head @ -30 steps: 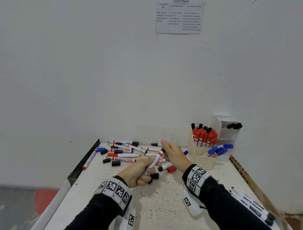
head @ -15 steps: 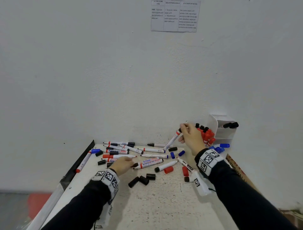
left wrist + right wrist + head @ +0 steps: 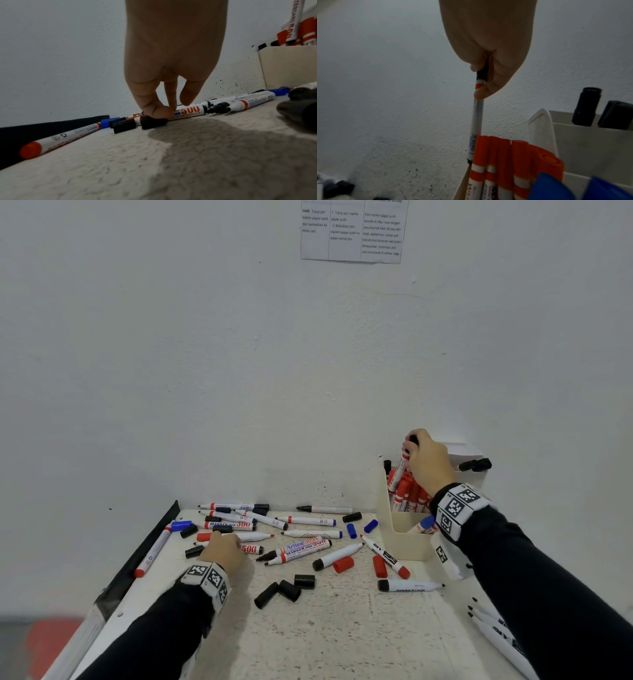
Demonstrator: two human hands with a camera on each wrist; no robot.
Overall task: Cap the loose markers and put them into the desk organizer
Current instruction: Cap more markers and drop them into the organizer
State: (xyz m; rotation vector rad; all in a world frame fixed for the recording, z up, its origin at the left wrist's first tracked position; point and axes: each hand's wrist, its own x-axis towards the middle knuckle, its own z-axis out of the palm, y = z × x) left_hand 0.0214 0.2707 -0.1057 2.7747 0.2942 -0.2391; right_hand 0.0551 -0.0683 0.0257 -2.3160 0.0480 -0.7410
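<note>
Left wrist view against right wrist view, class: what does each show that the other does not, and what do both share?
Only the left wrist view shows the left hand, its fingertips touching a loose black plastic cap on the speckled white table, beside an uncapped white marker printed 500.

Only the right wrist view shows the right hand gripping a slim white marker with a black cap, lowered among red-capped markers.

Both show the cream plastic desk organizer and the white wall.
</note>
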